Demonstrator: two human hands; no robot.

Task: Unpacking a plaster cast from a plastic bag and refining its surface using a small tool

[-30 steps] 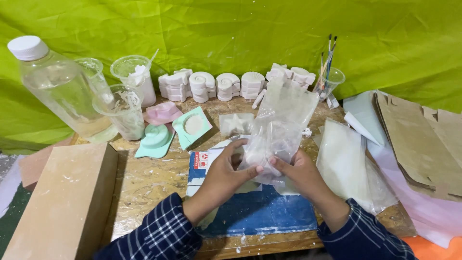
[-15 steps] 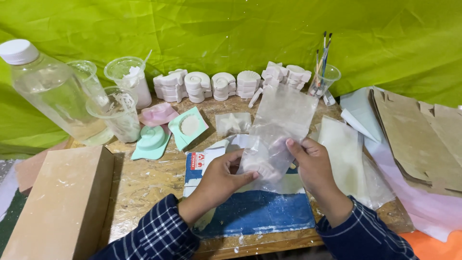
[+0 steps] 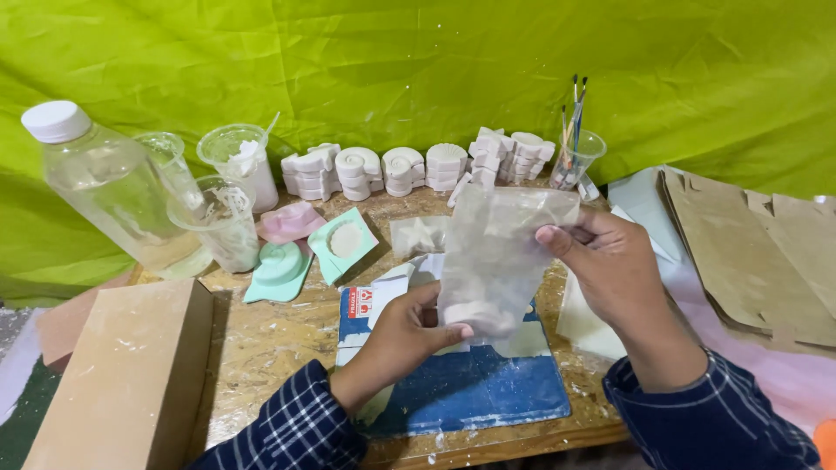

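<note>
I hold a small clear plastic bag (image 3: 498, 252) upright over the wooden table (image 3: 270, 335). A white plaster piece (image 3: 477, 315) sits in the bag's bottom. My left hand (image 3: 409, 331) pinches the bag's lower end from below. My right hand (image 3: 610, 265) grips the bag's upper right corner. Under the bag lies a blue mat (image 3: 470, 387) with a printed paper on it.
Rows of white plaster shell casts (image 3: 409, 165) line the back. Pink and mint moulds (image 3: 300, 248), clear plastic cups (image 3: 228, 218), a large capped bottle (image 3: 109, 187), a cup of brushes (image 3: 573, 152), a cardboard box (image 3: 122, 383) at left, brown paper bags (image 3: 749, 252) at right.
The bag has been raised and straightened. My right hand moved from the bag's lower part up to its top right corner; my left hand stays at the bottom.
</note>
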